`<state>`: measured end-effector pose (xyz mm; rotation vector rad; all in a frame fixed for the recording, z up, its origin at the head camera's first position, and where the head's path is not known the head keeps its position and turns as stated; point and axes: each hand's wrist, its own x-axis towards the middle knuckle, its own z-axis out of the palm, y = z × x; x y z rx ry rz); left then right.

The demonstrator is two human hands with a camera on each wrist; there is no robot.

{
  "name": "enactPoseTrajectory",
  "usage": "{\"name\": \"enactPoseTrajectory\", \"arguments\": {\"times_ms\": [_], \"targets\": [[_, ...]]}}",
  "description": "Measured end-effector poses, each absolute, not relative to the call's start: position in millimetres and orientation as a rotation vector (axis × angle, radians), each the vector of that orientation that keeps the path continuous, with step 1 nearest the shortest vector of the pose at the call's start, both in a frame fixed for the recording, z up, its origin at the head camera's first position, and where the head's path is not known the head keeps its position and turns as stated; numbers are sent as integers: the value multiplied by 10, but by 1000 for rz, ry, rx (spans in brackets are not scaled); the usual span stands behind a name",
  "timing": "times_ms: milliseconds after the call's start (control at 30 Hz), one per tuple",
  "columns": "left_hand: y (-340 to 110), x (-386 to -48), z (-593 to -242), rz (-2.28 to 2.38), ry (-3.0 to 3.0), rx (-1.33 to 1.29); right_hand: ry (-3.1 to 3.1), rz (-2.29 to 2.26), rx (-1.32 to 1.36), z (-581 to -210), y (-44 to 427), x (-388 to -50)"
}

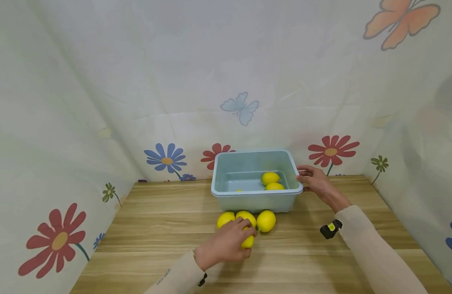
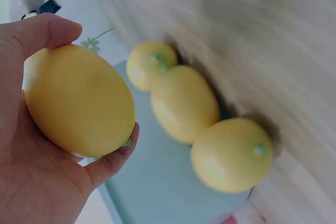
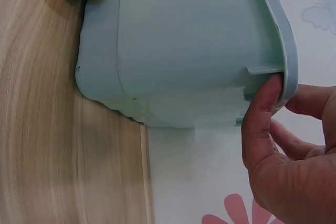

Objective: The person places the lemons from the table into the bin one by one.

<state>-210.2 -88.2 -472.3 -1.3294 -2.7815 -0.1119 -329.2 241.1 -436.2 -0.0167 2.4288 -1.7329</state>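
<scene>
A yellow lemon (image 1: 248,241) (image 2: 79,100) is gripped in my left hand (image 1: 226,243) (image 2: 37,171), thumb and fingers curled around it, in front of the bin. Just beyond it three more lemons sit side by side on the table: left (image 1: 224,219), middle (image 1: 248,216) and right (image 1: 266,221). Behind them stands a light blue plastic bin (image 1: 255,202) (image 3: 194,35). Two lemons (image 1: 270,178) show inside it, plus a sliver of yellow above the front rim. At the bin's right side my right hand (image 1: 318,184) (image 3: 289,171) pinches the rim between thumb and fingers.
The wood-grain table (image 1: 167,228) ends at the back against a pale cloth wall (image 1: 182,106) printed with flowers and butterflies. Cloth also hangs on the left and right sides. A small black device (image 1: 330,229) is strapped at the right wrist.
</scene>
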Motion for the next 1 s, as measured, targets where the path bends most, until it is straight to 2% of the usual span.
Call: {"name": "enactPoseTrajectory", "arguments": {"times_ms": [433, 1000], "targets": [[-906, -2264, -4352, -209, -2679, -1266, 2372, -1782, -13, -4339, 2378, -3303], [-811, -2445, -4047, -263, -2636, -1145, 2388, -1777, 11, -4368, 2430, -3311]]}}
